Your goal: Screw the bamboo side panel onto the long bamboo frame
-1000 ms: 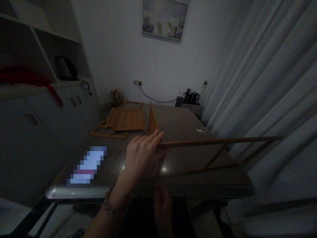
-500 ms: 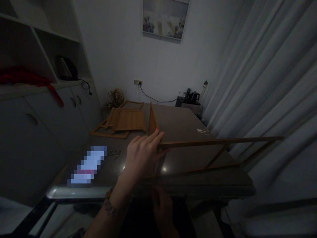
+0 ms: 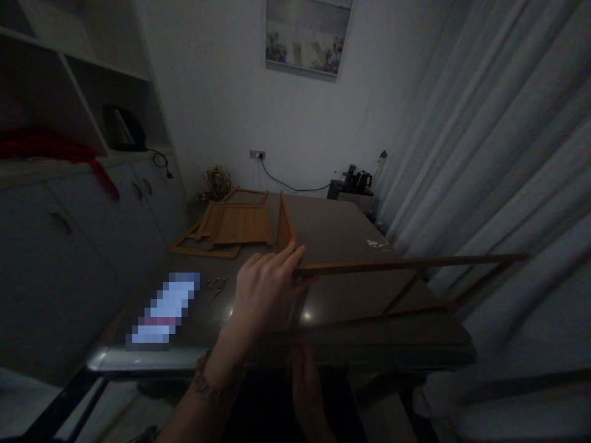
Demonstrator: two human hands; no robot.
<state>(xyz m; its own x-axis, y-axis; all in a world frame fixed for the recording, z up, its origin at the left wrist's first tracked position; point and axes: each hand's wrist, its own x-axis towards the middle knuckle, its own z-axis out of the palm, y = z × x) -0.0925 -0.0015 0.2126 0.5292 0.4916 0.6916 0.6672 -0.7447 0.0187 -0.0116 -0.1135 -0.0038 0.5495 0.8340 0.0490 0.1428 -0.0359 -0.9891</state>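
Note:
My left hand, with a bracelet on its wrist, is closed over the corner where a long wooden frame meets an upright wooden panel. The frame stands on its long edge and stretches to the right past the table's edge. Below it, at the near table edge, my right hand has its fingers bent together close to the frame's lower corner. What those fingers hold, if anything, is too dark to make out. Several small metal screws lie left of my left hand.
Flat wooden panels lie stacked on the table at the back left. A bright blurred-out rectangle lies at the near left. White scraps are on the right side. A curtain hangs at the right; cabinets stand left.
My right hand has moved slightly right and its fingers have come up toward the frame's lower corner. My left hand and the wooden parts stay in place.

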